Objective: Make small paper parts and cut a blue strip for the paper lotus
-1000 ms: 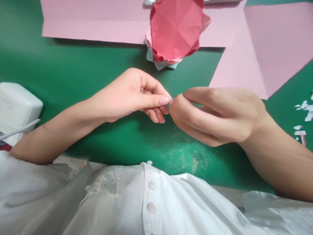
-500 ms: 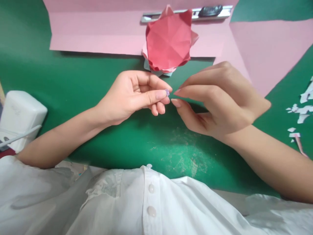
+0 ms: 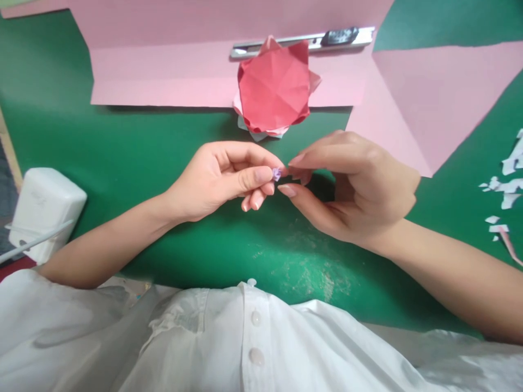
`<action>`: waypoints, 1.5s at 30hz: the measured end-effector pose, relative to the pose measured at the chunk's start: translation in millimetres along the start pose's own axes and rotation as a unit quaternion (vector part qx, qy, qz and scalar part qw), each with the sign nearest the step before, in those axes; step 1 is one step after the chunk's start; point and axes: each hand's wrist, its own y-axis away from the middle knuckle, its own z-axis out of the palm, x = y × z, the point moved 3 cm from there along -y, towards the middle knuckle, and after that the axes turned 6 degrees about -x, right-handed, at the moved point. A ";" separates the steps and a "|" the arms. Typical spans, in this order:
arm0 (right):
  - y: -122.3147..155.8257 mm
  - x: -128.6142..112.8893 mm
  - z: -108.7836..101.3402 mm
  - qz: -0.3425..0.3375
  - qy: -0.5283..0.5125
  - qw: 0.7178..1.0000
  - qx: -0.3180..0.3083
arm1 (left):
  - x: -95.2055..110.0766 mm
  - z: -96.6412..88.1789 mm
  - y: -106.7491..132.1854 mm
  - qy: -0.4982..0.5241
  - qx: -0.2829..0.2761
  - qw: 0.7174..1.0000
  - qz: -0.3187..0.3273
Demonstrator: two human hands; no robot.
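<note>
Left hand closed in a pinch, thumb and forefinger gripping a tiny lilac paper piece at their tips; the remaining fingers curl under. The piece is held in the air above the green tabletop, just in front of the person's white shirt. Right hand faces it as an open pincer, forefinger above and thumb below the piece, gripping nothing; whether either tip touches the paper cannot be told.

Step in hand, as judged: fine fingertip shaping of the small piece, one hand holding, the other meeting it. Further work on so small a thing calls for a steady left pinch and a light, exact closing of the right fingertips, since it could easily slip or crush.

Beyond the hands lie a red folded paper flower on pink paper sheets, with a metal cutter behind it. Paper scraps lie at the right; a white box stands at the left.
</note>
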 end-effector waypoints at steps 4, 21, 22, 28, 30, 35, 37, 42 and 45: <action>1.5 -1.2 1.6 -0.012 0.000 1.000 0.010 | -3.5 2.7 0.1 0.012 -0.028 1.000 0.009; 0.4 -6.2 -2.0 -0.038 0.045 0.998 -0.001 | -2.1 4.9 -0.1 0.077 -0.042 0.996 0.000; 0.5 -5.9 -2.2 -0.038 0.047 0.998 -0.004 | -2.0 5.1 -0.2 0.081 -0.041 0.996 -0.002; 0.3 -4.9 -2.3 -0.033 0.065 0.997 -0.011 | -0.6 5.6 -0.7 0.076 -0.048 0.996 -0.012; -0.1 -5.1 -2.0 -0.036 0.073 0.997 -0.017 | 0.3 5.8 -0.8 0.064 -0.054 0.996 -0.013; 0.4 -3.6 -2.2 -0.031 0.078 0.996 -0.032 | 1.1 6.2 -0.6 0.070 -0.057 0.996 -0.016; 0.8 -3.5 -2.6 -0.032 0.080 0.996 -0.031 | 0.9 6.4 -0.4 0.082 -0.061 0.995 -0.015; -0.4 -5.0 -2.6 -0.030 0.070 0.996 -0.039 | 0.3 6.2 -0.2 0.094 -0.075 0.993 -0.018; -1.2 -4.2 -2.7 -0.039 0.043 0.997 -0.044 | -0.5 5.8 -0.4 0.086 -0.078 0.993 -0.025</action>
